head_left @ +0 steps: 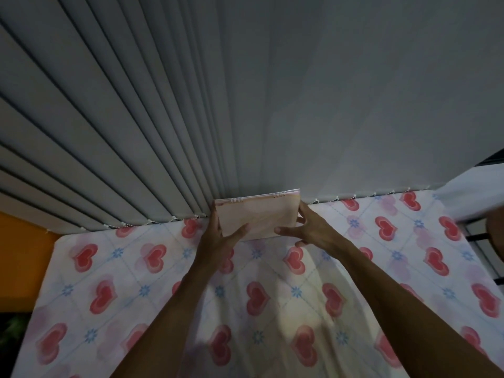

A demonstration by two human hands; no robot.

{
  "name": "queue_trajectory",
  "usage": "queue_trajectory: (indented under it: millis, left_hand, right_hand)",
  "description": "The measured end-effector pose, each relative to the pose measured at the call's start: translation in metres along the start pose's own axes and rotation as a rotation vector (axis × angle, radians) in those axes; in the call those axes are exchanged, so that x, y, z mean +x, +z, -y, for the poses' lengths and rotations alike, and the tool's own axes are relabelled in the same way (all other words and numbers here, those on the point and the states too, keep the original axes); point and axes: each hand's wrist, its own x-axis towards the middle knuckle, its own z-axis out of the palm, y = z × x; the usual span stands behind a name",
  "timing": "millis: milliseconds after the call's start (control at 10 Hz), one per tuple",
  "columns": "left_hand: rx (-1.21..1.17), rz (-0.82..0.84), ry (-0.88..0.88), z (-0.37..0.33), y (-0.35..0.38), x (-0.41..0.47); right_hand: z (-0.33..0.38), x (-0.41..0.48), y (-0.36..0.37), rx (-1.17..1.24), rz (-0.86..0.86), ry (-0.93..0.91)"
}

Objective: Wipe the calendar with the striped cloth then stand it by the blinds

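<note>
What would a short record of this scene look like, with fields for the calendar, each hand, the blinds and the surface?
calendar: pinkish, spiral-bound along the top, upright at the foot of the blinds
left hand: grips the left edge, thumb across the front
right hand: spread fingers touch the right edge, thumb on the lower front
blinds: grey vertical slats
sheet: red hearts, blue flowers
striped cloth: not in view

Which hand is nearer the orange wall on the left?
Left. The left hand grips the calendar's left edge, toward the orange wall; the right hand touches its right edge, farther off.
</note>
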Motion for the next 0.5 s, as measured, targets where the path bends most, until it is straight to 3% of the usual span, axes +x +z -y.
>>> queue_trajectory:
  millis: [400, 500]
  left_hand:
    - [0.035, -0.051, 0.055, -0.012, 0.002, -0.014]
    - [0.084, -0.071, 0.093, -0.011, -0.001, -0.021]
  right_hand:
    - [-0.003, -0.002, 0.002, -0.051, -0.035, 0.031]
    - [-0.003, -0.008, -0.002, -0.279, -0.12, -0.033]
